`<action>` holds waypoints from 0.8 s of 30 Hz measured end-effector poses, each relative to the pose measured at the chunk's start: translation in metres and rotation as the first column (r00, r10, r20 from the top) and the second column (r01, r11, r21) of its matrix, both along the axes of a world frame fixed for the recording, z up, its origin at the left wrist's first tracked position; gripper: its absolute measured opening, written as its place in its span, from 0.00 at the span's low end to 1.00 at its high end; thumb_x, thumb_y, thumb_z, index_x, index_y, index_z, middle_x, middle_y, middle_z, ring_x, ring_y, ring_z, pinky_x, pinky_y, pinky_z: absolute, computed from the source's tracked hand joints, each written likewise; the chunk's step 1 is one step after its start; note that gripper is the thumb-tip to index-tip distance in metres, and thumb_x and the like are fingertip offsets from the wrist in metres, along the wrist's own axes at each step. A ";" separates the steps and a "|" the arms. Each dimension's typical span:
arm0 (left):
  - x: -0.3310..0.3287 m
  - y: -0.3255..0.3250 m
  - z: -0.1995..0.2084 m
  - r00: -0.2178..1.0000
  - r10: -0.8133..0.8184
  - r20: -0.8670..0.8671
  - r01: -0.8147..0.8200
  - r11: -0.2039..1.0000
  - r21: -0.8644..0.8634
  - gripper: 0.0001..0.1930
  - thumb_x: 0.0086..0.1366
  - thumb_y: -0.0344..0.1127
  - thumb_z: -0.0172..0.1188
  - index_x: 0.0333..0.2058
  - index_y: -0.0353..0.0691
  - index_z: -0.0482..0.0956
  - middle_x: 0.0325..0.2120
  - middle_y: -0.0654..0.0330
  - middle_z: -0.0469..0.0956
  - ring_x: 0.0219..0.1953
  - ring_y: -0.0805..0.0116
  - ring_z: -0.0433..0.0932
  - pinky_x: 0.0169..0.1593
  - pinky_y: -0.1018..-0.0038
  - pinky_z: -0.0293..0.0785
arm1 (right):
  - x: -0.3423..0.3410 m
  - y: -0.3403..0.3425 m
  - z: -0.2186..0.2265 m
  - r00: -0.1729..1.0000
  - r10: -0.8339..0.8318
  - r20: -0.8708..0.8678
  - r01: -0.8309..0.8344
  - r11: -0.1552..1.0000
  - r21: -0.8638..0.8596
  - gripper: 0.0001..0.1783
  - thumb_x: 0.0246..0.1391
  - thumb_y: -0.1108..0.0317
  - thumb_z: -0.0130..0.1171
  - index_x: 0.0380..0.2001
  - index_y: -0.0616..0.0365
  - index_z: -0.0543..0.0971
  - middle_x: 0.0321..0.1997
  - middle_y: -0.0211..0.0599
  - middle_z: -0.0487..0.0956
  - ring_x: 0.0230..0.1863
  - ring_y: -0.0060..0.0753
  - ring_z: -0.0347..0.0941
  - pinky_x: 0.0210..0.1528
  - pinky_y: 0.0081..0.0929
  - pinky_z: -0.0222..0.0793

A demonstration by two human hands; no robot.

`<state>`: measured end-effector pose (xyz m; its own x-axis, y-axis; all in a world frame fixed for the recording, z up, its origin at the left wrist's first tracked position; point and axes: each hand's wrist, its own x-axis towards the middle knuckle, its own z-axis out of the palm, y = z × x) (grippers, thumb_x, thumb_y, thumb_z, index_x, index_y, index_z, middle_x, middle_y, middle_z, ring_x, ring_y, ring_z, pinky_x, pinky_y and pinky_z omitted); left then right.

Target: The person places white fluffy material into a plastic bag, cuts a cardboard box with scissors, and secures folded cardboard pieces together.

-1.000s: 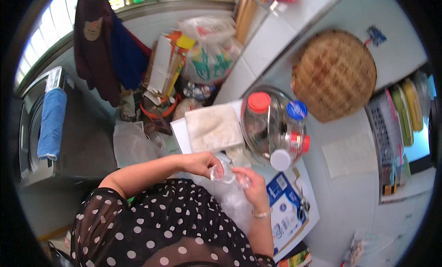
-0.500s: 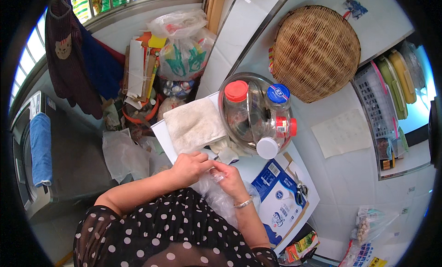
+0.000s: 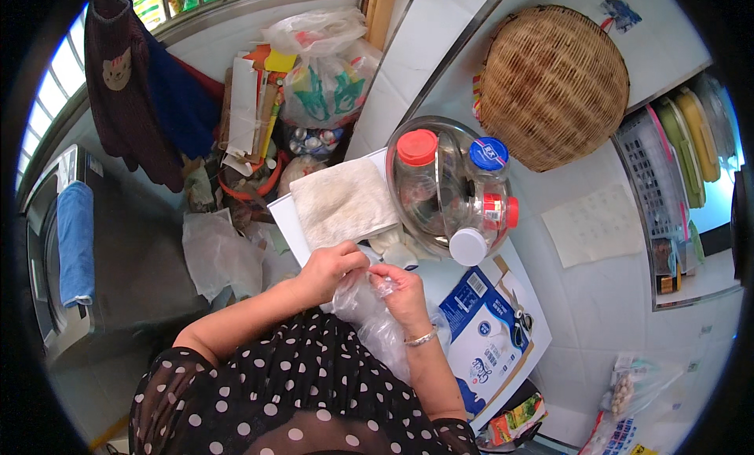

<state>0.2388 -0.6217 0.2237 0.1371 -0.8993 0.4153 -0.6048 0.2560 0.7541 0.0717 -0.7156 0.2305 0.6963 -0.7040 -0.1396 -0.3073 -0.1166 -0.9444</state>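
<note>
A clear plastic bag (image 3: 377, 325) hangs crumpled in front of my body. My left hand (image 3: 334, 270) pinches its upper edge with the fingers closed. My right hand (image 3: 403, 296), a silver bracelet at the wrist, grips the edge a little to the right, thumb and fingers together. Just beyond the hands lie a folded cream towel (image 3: 343, 202) and some whitish gloves or cloth (image 3: 395, 247), partly hidden. A steel basin (image 3: 402, 211) stands past them, holding clear plastic jars with a red lid (image 3: 417, 147), a blue lid (image 3: 488, 153) and a white lid (image 3: 468, 247).
Right of my hands, a blue and white flattened carton (image 3: 491, 341) lies on the white table (image 3: 534, 298), with scissors (image 3: 520, 320) on it. A wicker basket (image 3: 554, 86) hangs on the wall. A washing machine (image 3: 118, 259) stands left; a full plastic bag (image 3: 326, 90) sits behind.
My hands have moved slightly apart and up, and more of the clear bag shows between them. The whole view has shifted a little.
</note>
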 end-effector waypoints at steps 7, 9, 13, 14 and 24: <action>0.015 0.048 -0.034 0.995 -0.068 -0.072 0.086 0.955 0.283 0.06 0.46 0.29 0.61 0.26 0.44 0.77 0.24 0.59 0.75 0.28 0.57 0.77 0.31 0.66 0.73 | -0.021 0.003 -0.021 0.980 0.003 -0.200 -0.092 0.894 -0.438 0.06 0.45 0.71 0.60 0.30 0.56 0.81 0.30 0.42 0.80 0.33 0.43 0.77 0.37 0.30 0.71; 0.017 0.048 -0.027 1.000 -0.011 0.025 0.002 0.945 0.328 0.08 0.47 0.32 0.63 0.30 0.45 0.78 0.30 0.59 0.77 0.35 0.58 0.78 0.37 0.67 0.73 | -0.029 -0.011 -0.021 0.963 0.073 -0.258 -0.175 0.900 -0.399 0.08 0.47 0.68 0.61 0.32 0.56 0.80 0.30 0.40 0.79 0.32 0.42 0.77 0.36 0.31 0.70; 0.032 0.045 -0.008 0.982 -0.091 0.165 0.046 0.964 0.261 0.32 0.47 0.43 0.68 0.51 0.45 0.68 0.52 0.51 0.65 0.55 0.49 0.64 0.54 0.60 0.65 | -0.040 -0.034 0.037 0.871 0.106 -0.479 -0.332 0.847 -0.416 0.19 0.44 0.67 0.63 0.43 0.53 0.76 0.39 0.40 0.75 0.39 0.44 0.74 0.40 0.31 0.69; 0.034 0.045 -0.007 0.976 -0.112 0.189 0.059 0.962 0.266 0.38 0.46 0.45 0.69 0.56 0.45 0.65 0.56 0.49 0.62 0.58 0.47 0.61 0.57 0.58 0.62 | -0.045 -0.038 0.051 0.874 0.090 -0.477 -0.339 0.818 -0.465 0.22 0.43 0.67 0.64 0.45 0.52 0.75 0.41 0.41 0.74 0.40 0.45 0.73 0.41 0.31 0.69; 0.020 0.049 -0.025 0.978 0.031 0.207 -0.127 0.876 0.465 0.50 0.43 0.48 0.71 0.62 0.40 0.54 0.56 0.49 0.62 0.56 0.50 0.64 0.56 0.63 0.65 | -0.068 -0.024 0.167 0.854 0.122 -0.505 -0.485 0.537 -0.690 0.29 0.40 0.73 0.62 0.51 0.59 0.70 0.50 0.48 0.71 0.50 0.51 0.69 0.52 0.40 0.67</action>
<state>0.2585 -0.5722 0.1986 0.1785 -0.9834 -0.0319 -0.7499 -0.1569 0.6427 0.0035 -0.7395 0.3972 0.9101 -0.4097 0.0618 -0.3828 -0.8885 -0.2529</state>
